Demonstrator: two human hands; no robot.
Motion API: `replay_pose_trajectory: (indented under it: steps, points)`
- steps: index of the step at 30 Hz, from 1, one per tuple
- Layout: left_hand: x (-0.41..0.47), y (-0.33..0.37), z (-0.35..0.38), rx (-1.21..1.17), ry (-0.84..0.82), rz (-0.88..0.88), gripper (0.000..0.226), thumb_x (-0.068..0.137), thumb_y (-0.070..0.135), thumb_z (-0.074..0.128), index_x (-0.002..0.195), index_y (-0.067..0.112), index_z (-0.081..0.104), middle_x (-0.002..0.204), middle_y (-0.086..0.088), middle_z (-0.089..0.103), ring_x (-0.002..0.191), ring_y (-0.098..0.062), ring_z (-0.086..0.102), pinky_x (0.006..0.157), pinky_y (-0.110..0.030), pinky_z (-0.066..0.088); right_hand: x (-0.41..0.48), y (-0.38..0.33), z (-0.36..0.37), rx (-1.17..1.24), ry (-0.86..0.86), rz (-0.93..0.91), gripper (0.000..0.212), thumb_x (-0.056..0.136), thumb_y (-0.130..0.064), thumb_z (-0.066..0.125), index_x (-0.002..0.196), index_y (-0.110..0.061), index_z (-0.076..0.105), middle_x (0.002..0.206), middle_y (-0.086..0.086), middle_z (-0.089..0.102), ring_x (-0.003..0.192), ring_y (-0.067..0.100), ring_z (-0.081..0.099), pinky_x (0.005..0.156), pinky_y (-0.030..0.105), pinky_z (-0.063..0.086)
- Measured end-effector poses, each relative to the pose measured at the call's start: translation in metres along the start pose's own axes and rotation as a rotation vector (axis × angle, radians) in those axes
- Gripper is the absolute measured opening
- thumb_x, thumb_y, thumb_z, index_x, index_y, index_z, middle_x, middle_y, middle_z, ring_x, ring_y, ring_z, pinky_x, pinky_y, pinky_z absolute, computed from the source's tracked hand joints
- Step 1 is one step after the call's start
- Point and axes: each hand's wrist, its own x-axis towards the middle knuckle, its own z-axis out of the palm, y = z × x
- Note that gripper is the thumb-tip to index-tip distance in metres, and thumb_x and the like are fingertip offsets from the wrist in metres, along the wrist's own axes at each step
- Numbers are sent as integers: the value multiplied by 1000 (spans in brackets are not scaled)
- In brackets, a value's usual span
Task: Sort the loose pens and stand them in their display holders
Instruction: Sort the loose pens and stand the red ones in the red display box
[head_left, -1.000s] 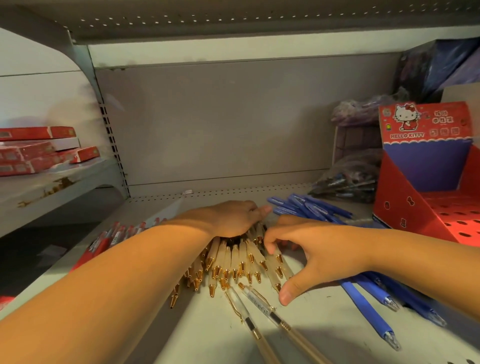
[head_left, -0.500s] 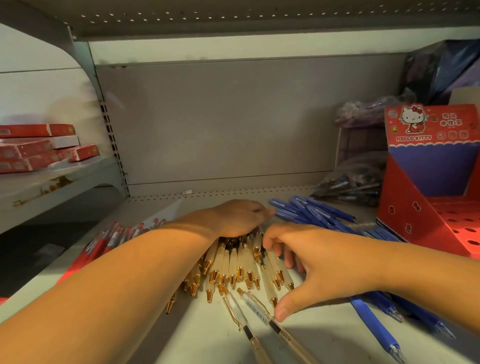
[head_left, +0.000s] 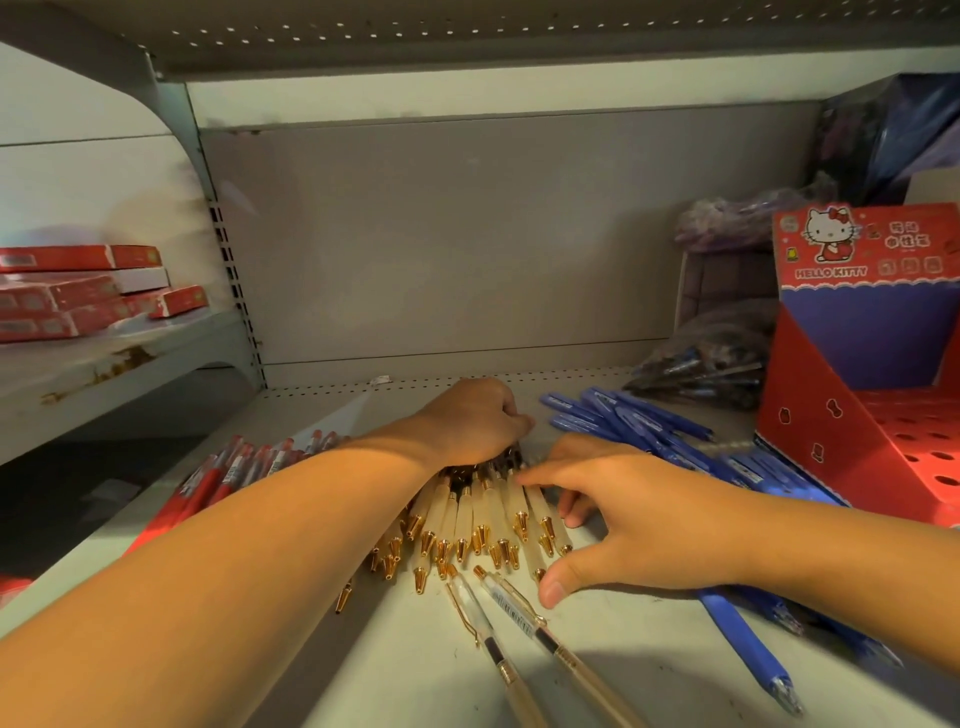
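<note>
The cream pens (head_left: 470, 512) lie bunched on the shelf (head_left: 415, 675), gold tips pointing to 6 o'clock. The left hand (head_left: 472, 421) sits over their far ends at 12 o'clock, its fingers curled down round the bundle and holding it. The right hand (head_left: 628, 525) is against the bundle's 3 o'clock side, spread wide and holding nothing. Its forefinger touches the outer pens and its thumb reaches toward the tips.

The cream pens are packed too tightly for an exact count, though more than a dozen gold tips show. Two clear pens (head_left: 519, 610) lie loose just past the tips at 6 o'clock. A heap of blue pens (head_left: 618, 418) spreads from 1 to 4 o'clock and a heap of red pens (head_left: 234, 467) lies at 9 o'clock; neither can be counted. One red holder (head_left: 831, 436) stands at 3 o'clock, well apart from the hands.
</note>
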Motion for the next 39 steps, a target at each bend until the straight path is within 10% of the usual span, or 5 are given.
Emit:
replay_pose_trajectory:
  steps: [11,28,35,39]
  points:
    - [-12,-5,-4,-31,92,-8,36,93,58,53,90,23,63,86,4,63,80,-10,57,68,-27,42,2,2,3,91,52,26,81,72,-63,73,141,-43,36,126,-27,45,108,-9,53,88,5,46]
    - [-28,15,-16,214,-192,75,27,97,44,52,116,33,67,127,7,63,117,-16,54,106,-45,39,5,-5,-9,338,-4,192,62,89,-25,65,145,-28,39,141,-10,51,120,5,55,100,21,46]
    - [-48,14,-45,155,-181,138,25,99,43,50,117,35,66,131,12,58,119,-13,50,99,-34,36,0,-32,-17,-33,192,176,18,88,-46,62,94,-31,54,88,-10,60,77,2,56,65,22,48]
    - [-63,8,-51,157,-233,70,35,96,52,51,126,37,61,132,13,58,117,-12,51,92,-30,36,-14,-71,-14,-10,55,141,44,77,-65,65,74,-22,57,57,-9,50,45,2,43,42,15,32]
